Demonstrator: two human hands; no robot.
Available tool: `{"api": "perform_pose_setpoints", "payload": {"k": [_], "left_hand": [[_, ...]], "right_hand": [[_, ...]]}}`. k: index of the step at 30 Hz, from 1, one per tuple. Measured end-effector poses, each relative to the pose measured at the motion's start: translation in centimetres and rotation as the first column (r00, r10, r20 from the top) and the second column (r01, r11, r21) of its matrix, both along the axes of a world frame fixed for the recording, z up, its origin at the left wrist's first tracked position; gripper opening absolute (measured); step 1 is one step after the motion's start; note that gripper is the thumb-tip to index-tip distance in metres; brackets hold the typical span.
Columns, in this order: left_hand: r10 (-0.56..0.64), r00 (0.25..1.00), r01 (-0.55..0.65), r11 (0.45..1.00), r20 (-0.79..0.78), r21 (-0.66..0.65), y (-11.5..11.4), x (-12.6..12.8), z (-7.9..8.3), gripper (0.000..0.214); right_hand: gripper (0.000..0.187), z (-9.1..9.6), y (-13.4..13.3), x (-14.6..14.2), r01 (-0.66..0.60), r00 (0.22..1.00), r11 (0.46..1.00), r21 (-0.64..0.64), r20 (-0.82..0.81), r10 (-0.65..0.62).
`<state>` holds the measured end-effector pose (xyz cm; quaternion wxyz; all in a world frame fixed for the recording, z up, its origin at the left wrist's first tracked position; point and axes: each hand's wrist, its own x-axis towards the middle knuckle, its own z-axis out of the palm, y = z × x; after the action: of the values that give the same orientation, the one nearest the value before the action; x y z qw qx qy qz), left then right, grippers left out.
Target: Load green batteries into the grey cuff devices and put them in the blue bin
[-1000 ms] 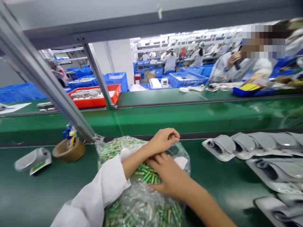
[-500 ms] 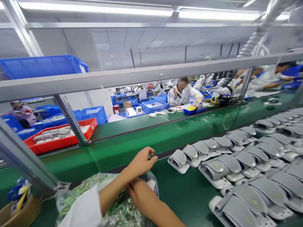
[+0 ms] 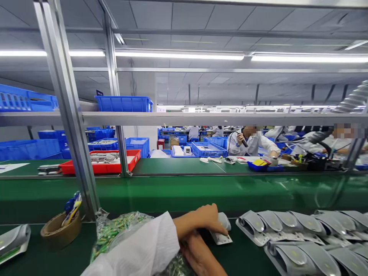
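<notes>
My left hand [image 3: 211,219], in a white sleeve, stretches across my right arm to a grey cuff on a white plate [image 3: 222,234]. Its thumb lies over the front of that cuff and the other fingers are bent down, partly hidden. The cuff stands a little apart from the left end of rows of similar grey cuffs [image 3: 287,221]. Beneath my left wrist is my right hand [image 3: 195,249], over a clear plastic bag [image 3: 122,230] of small green parts. Its fingers are covered by the left arm, so their hold cannot be seen.
A tape roll [image 3: 61,230] holding blue and yellow tools stands left of the bag, by a metal post [image 3: 71,115]. Another cuff [image 3: 14,243] lies far left. Behind the green ledge are a red tray [image 3: 133,159], blue bins [image 3: 138,143] and a co-worker [image 3: 250,142].
My head view has turned left and levelled. My left hand, earlier bent above the bag, has moved right onto the end cuff, which now stands farther from its row.
</notes>
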<state>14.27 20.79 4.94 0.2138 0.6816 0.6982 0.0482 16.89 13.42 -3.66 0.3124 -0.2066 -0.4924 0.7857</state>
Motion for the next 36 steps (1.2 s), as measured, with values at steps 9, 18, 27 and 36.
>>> {"api": "perform_pose_setpoints", "payload": {"k": [9,18,27,36], "left_hand": [[0.128,0.832,-0.293,0.928,0.540,0.230,-3.5,-11.6,-3.9,0.039],[-0.027,0.778,-0.147,0.964,0.628,0.223,-4.5,-11.4,-6.4,0.058],[0.098,0.760,-0.343,0.900,0.643,0.269,-4.6,-11.0,-7.0,0.101],[-0.025,0.817,-0.231,0.902,0.577,0.366,-5.1,-11.3,-6.4,0.075]], "right_hand": [[0.060,0.1,1.6,0.9,-0.143,0.947,0.977,0.161,0.308,0.088],[0.076,3.4,4.9,6.6,0.472,0.825,0.857,0.208,0.240,-0.513],[0.072,2.9,5.7,8.3,0.451,0.680,0.675,0.583,0.265,-0.683],[0.042,0.6,6.7,7.8,0.179,0.668,0.578,0.796,0.332,-0.665]]}}
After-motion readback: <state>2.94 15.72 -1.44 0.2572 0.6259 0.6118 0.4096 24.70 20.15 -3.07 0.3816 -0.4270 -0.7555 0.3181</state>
